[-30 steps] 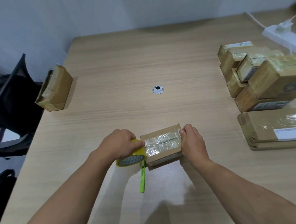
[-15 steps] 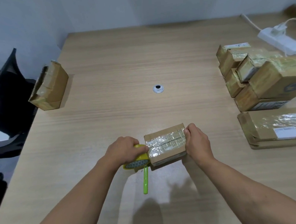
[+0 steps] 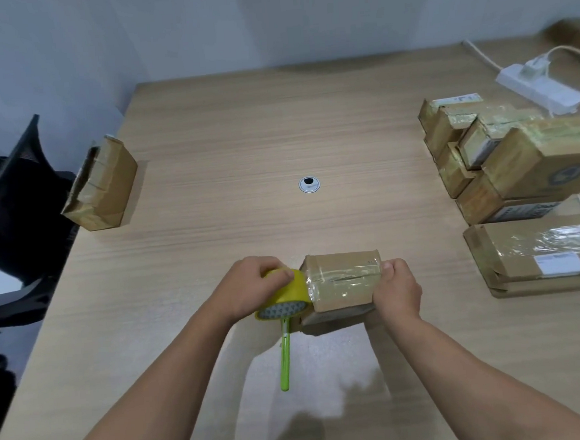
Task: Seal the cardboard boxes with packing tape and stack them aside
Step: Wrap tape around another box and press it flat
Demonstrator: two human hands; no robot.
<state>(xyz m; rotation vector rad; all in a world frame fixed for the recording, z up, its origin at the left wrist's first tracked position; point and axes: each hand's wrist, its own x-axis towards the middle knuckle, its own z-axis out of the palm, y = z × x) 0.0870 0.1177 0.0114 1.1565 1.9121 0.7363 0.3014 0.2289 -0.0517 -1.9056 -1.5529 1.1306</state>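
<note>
A small cardboard box (image 3: 341, 285) sits near the table's front edge, clear tape shining across its top. My right hand (image 3: 396, 286) grips its right end. My left hand (image 3: 252, 291) holds a yellow roll of packing tape (image 3: 285, 295) pressed against the box's left end, with the tape running from the roll onto the box. A green pen-like cutter (image 3: 285, 357) lies on the table just below the roll.
A pile of taped boxes (image 3: 504, 156) stands at the right, with a flat parcel (image 3: 541, 253) in front of it. One box (image 3: 101, 185) stands on end at the left edge. A white power strip (image 3: 540, 90) lies far right; a cable grommet (image 3: 309, 184) marks the table's middle.
The box has turned so its long side runs more level. My left hand has lifted the tape roll up against the box's left end. My right hand has stayed on the right end.
</note>
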